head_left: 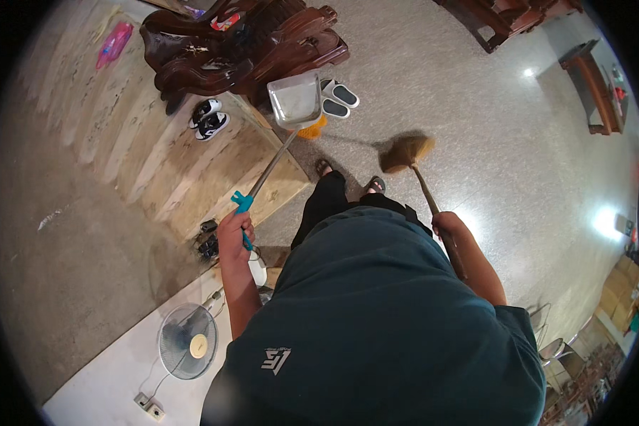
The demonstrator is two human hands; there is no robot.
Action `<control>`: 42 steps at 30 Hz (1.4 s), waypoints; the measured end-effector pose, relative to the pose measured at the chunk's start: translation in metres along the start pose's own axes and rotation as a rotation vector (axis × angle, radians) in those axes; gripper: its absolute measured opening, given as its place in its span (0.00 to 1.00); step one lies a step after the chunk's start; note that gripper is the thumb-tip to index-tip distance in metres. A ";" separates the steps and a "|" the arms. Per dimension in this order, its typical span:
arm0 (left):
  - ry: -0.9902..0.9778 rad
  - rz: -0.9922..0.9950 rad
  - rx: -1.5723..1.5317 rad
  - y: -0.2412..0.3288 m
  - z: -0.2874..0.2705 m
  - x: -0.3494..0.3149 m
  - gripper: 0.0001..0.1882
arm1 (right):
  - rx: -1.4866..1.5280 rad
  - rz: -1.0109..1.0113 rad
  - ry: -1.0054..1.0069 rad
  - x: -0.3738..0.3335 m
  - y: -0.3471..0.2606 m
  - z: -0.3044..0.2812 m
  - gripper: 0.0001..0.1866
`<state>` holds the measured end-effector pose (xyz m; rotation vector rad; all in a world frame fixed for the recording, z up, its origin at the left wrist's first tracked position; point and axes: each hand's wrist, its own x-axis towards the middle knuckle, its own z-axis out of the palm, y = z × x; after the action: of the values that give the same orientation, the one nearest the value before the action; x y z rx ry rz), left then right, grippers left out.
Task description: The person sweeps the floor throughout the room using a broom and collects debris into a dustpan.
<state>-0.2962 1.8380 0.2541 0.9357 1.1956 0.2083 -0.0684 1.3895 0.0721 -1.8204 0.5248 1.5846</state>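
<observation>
My left hand [233, 236] is closed round the teal handle of a long-handled dustpan [296, 101]. Its pale, see-through pan is held out ahead, in front of the dark wooden furniture. My right hand [450, 226] grips the stick of a broom [405, 153], whose tan bristle head is on or just above the speckled floor, ahead and right of my feet. A gap of floor lies between the broom head and the dustpan. Part of an orange thing [312, 128] shows beneath the pan; its kind is hard to tell.
White-and-grey slippers [339, 98] lie right of the dustpan. Black-and-white shoes [209, 119] sit on wooden boards by a carved dark wooden seat [241, 53]. A pink plastic bag [114, 45] is far left. A wall fan [187, 341] is at lower left, and a wooden bench [591, 89] at far right.
</observation>
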 end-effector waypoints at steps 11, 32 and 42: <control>-0.060 -0.030 0.096 0.019 -0.031 0.002 0.05 | -0.500 -0.380 -0.158 -0.062 -0.071 0.103 0.15; -0.255 -0.086 0.375 0.017 -0.102 0.042 0.05 | -0.239 0.002 0.362 0.058 -0.024 0.090 0.12; -0.227 -0.121 0.511 0.054 -0.042 0.050 0.04 | -0.087 -0.325 0.358 -0.040 -0.042 0.120 0.14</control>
<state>-0.2950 1.9228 0.2546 1.2859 1.1073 -0.3099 -0.1327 1.4989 0.1148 -2.1450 0.2977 1.0864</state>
